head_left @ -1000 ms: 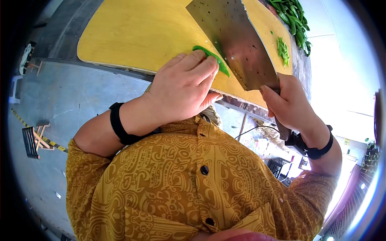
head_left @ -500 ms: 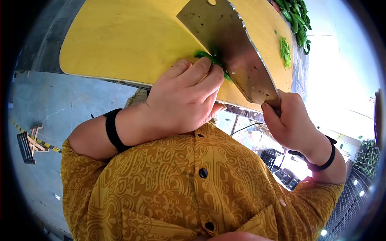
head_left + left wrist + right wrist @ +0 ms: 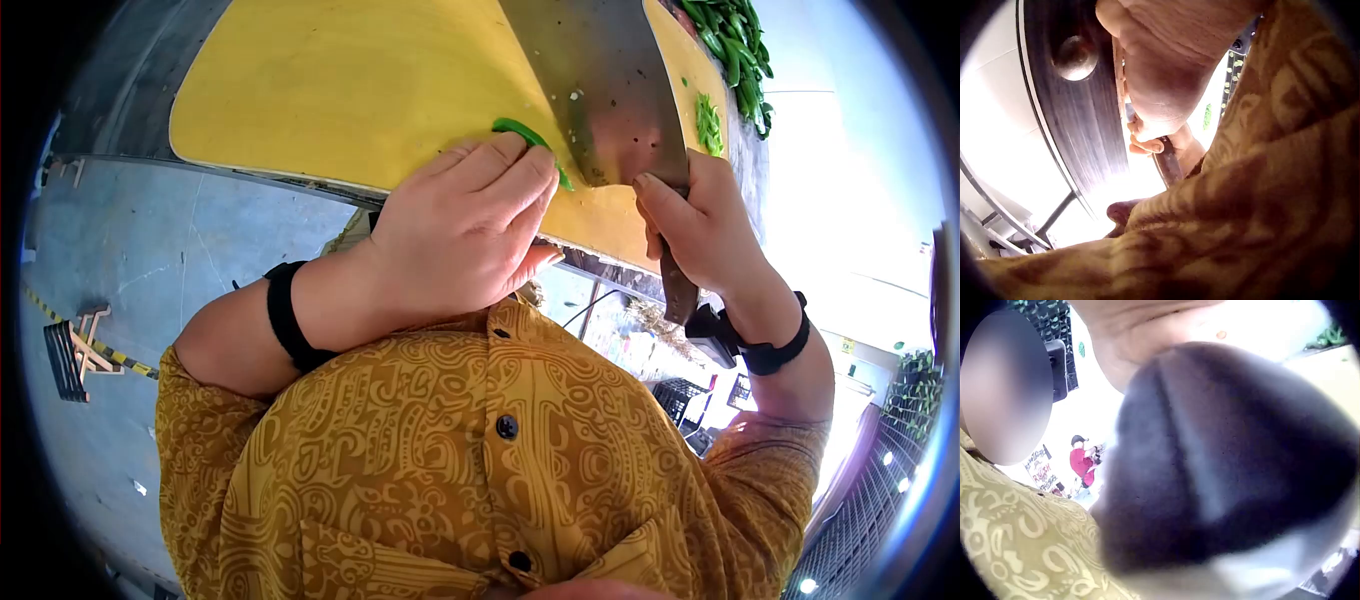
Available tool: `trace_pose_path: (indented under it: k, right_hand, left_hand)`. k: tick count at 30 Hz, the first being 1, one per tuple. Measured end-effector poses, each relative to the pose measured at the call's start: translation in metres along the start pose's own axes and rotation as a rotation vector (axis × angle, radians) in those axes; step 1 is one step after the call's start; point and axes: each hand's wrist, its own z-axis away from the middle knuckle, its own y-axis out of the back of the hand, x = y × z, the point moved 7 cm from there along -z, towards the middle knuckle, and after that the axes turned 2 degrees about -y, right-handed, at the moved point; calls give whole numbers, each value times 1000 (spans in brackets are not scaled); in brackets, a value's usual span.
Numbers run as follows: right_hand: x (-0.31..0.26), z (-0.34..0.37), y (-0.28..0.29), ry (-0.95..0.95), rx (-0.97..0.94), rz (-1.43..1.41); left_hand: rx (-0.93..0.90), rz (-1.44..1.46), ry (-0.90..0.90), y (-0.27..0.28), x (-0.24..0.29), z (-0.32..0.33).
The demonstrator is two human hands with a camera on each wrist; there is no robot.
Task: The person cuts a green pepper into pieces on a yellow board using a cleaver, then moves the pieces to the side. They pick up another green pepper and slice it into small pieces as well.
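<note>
On the yellow cutting board (image 3: 330, 90) lies a long green pepper (image 3: 520, 129), partly covered by my left hand (image 3: 460, 220). Bent fingers of that hand hold the pepper down near the board's front edge. My right hand (image 3: 715, 225) grips the handle of a wide cleaver (image 3: 610, 90), its thumb up by the blade. The blade slants over the board just right of the pepper, with small bits stuck on its face. In the left wrist view the cleaver handle (image 3: 1167, 161) shows beyond my palm. A blurred dark handle end (image 3: 1210, 456) fills much of the right wrist view.
Thin green pepper strips (image 3: 709, 125) lie at the board's right side. Beyond them is a heap of whole green peppers (image 3: 735, 45). A folding stool (image 3: 80, 350) stands on the floor at left. Another person in red (image 3: 1082, 461) is in the background.
The cleaver first came down against the pepper, overlapping it, then drew away up and to the right. My left hand stays on the pepper, shifting only slightly.
</note>
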Motion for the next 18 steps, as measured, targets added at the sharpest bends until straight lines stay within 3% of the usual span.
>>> trace_pose_path:
  k: [6,9,15,18]
  right_hand:
    - [-7,16,9,93,49,34]
    - [-13,23,3,29,-41,24]
    - [-10,26,-2,119,-47,149]
    - [-12,29,-4,-77,-103,143]
  left_hand:
    - [51,-15,-13,0,1,2]
    - [46,-30,-9,0,2,1]
    - [26,-21,-7,0,2,0]
    - [-3,-27,2,0,2,-1]
